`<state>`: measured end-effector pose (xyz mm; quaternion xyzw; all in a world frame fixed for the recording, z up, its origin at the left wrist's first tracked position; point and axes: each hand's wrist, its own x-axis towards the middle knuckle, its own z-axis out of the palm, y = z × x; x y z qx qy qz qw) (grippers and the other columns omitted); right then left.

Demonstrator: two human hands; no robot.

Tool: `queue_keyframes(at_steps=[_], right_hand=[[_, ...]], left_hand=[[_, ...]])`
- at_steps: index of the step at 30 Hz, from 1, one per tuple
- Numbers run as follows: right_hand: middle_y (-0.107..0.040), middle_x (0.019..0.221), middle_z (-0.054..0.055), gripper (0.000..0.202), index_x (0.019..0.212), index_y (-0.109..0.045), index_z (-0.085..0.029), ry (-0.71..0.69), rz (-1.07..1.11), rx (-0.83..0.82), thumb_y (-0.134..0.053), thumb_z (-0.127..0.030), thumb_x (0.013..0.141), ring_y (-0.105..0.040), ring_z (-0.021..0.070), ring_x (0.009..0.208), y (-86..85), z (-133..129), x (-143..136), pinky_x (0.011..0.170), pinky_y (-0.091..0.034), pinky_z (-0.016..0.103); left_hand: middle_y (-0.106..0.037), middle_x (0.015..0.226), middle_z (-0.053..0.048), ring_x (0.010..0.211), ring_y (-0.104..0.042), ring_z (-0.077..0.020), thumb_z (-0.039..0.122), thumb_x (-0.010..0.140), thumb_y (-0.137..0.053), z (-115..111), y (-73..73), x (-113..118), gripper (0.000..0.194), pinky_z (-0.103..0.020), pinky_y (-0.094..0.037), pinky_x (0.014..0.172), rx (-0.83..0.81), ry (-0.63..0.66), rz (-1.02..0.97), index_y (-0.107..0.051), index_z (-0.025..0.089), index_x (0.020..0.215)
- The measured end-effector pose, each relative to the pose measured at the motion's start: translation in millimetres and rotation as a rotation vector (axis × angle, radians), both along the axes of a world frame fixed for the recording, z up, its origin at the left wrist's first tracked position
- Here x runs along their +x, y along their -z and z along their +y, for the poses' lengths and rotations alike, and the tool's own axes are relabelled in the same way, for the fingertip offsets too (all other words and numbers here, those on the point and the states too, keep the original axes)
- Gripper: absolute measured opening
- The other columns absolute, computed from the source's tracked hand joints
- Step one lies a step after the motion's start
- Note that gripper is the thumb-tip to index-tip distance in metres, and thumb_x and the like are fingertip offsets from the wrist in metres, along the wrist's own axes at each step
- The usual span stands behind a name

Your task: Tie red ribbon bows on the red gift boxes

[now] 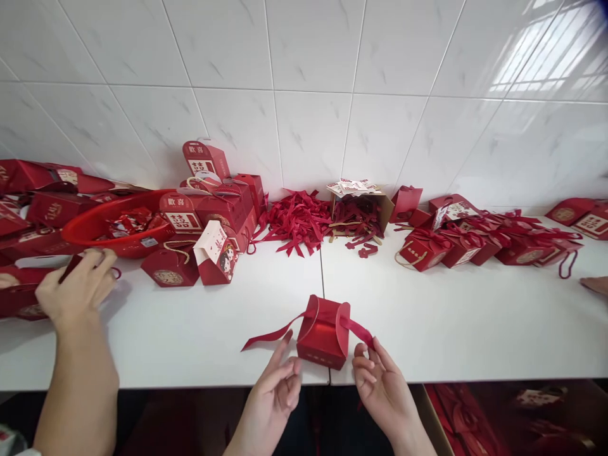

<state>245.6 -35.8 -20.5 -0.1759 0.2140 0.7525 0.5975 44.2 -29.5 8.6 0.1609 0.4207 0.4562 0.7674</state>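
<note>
A small red gift box (323, 335) stands upright in front of me near the table's front edge. A dark red ribbon (273, 335) runs across its top, with one tail lying loose to the left and the other stretching right. My left hand (275, 386) is beside the box's lower left corner, index finger stretched out and the other fingers loosely bent, holding nothing. On the right side, my right hand (382, 383) pinches the ribbon's right tail between thumb and finger. No bow shows on this box.
At the left, another person's hand (78, 285) reaches to red boxes near a red basin (123, 221) of sweets. Stacked boxes (223, 209), a ribbon pile (299, 218) and a carton (386, 212) of tags line the wall. Bow-tied boxes (430, 250) stand right; an open carton (439, 421) sits below.
</note>
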Motion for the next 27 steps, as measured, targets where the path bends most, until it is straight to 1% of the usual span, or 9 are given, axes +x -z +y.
queue_keyframes(at_steps=[2, 5, 8, 10, 15, 19, 21, 24, 27], right_hand=[[-0.059, 0.076, 0.001, 0.005, 0.086, -0.059, -0.017, 0.01, -0.087, -0.015, -0.063, -0.019, 0.083, -0.048, 0.0055, 0.053, 0.8, -0.6, 0.7, 0.039, -0.037, 0.015], [-0.062, 0.077, 0.003, 0.007, 0.089, -0.063, -0.017, 0.032, -0.182, -0.001, -0.064, -0.018, 0.082, -0.051, 0.0067, 0.056, 2.2, -0.2, 1.5, 0.04, -0.039, 0.015], [-0.061, 0.072, 0.0, 0.011, 0.088, -0.065, -0.016, 0.045, -0.212, 0.018, -0.068, -0.018, 0.078, -0.052, 0.0063, 0.056, 1.9, 1.7, 2.0, 0.041, -0.039, 0.015], [-0.059, 0.069, -0.002, 0.015, 0.09, -0.066, -0.017, 0.059, -0.251, 0.027, -0.071, -0.018, 0.076, -0.051, 0.0053, 0.054, 0.9, 3.0, 2.2, 0.04, -0.039, 0.014], [-0.058, 0.069, -0.006, 0.034, 0.105, -0.067, -0.022, 0.131, -0.49, 0.052, -0.075, -0.024, 0.073, -0.053, 0.0045, 0.055, -3.7, 6.4, 4.9, 0.043, -0.044, 0.015], [-0.064, 0.089, -0.003, 0.028, 0.095, -0.07, -0.021, 0.215, -0.663, 0.065, -0.077, -0.032, 0.071, -0.056, 0.0057, 0.062, -11.1, 9.3, 11.9, 0.051, -0.05, 0.017], [-0.064, 0.096, -0.002, 0.026, 0.091, -0.072, -0.021, 0.25, -0.736, 0.081, -0.078, -0.033, 0.069, -0.056, 0.0058, 0.063, -15.3, 9.9, 15.5, 0.053, -0.051, 0.017], [-0.065, 0.093, 0.0, 0.028, 0.09, -0.073, -0.019, 0.262, -0.796, 0.099, -0.08, -0.033, 0.067, -0.056, 0.0064, 0.064, -19.6, 9.3, 17.6, 0.055, -0.051, 0.017], [-0.066, 0.091, 0.001, 0.028, 0.089, -0.073, -0.019, 0.253, -0.805, 0.097, -0.081, -0.032, 0.066, -0.056, 0.0067, 0.064, -20.3, 7.6, 15.5, 0.056, -0.052, 0.017]], left_hand=[[-0.052, 0.07, 0.005, 0.039, -0.036, -0.0007, 0.014, 0.086, -0.053, 2.4, -1.5, 1.7, 0.036, -0.015, -0.026, 0.039, -0.091, -0.103, -0.168, -0.046, 0.024, 0.119], [-0.048, 0.065, 0.006, 0.036, -0.034, -0.0003, 0.018, 0.093, -0.044, 11.2, -3.7, -2.3, 0.019, -0.013, -0.023, 0.034, -0.157, -0.084, -0.39, -0.051, 0.019, 0.111], [-0.045, 0.059, 0.006, 0.034, -0.034, -0.0011, 0.021, 0.098, -0.034, 24.6, -4.7, -7.3, 0.025, -0.013, -0.027, 0.032, -0.19, -0.077, -0.572, -0.052, 0.014, 0.113], [-0.044, 0.057, 0.006, 0.034, -0.036, -0.0019, 0.023, 0.098, -0.032, 35.5, -5.1, -8.4, 0.027, -0.013, -0.028, 0.032, -0.181, -0.113, -0.619, -0.054, 0.013, 0.11], [-0.045, 0.057, 0.004, 0.04, -0.043, -0.005, 0.021, 0.095, -0.04, 62.8, -11.9, -6.8, 0.023, -0.014, -0.031, 0.032, -0.114, -0.237, -0.489, -0.059, 0.017, 0.083], [-0.059, 0.073, -0.003, 0.059, -0.059, -0.0117, 0.01, 0.088, -0.046, 73.3, -25.0, -12.2, 0.017, -0.018, -0.043, 0.041, -0.023, -0.375, -0.287, -0.058, 0.015, 0.078], [-0.062, 0.08, -0.005, 0.066, -0.063, -0.0156, 0.006, 0.084, -0.046, 74.4, -30.5, -16.6, 0.016, -0.021, -0.046, 0.045, 0.021, -0.414, -0.234, -0.058, 0.013, 0.076], [-0.063, 0.082, -0.008, 0.072, -0.065, -0.0189, 0.008, 0.083, -0.047, 74.4, -32.6, -19.5, 0.012, -0.024, -0.049, 0.049, -0.03, -0.4, -0.256, -0.057, 0.012, 0.076], [-0.061, 0.076, -0.008, 0.07, -0.063, -0.0196, 0.019, 0.087, -0.049, 76.1, -27.7, -14.4, 0.014, -0.03, -0.052, 0.055, -0.175, -0.3, -0.344, -0.057, 0.011, 0.08]])
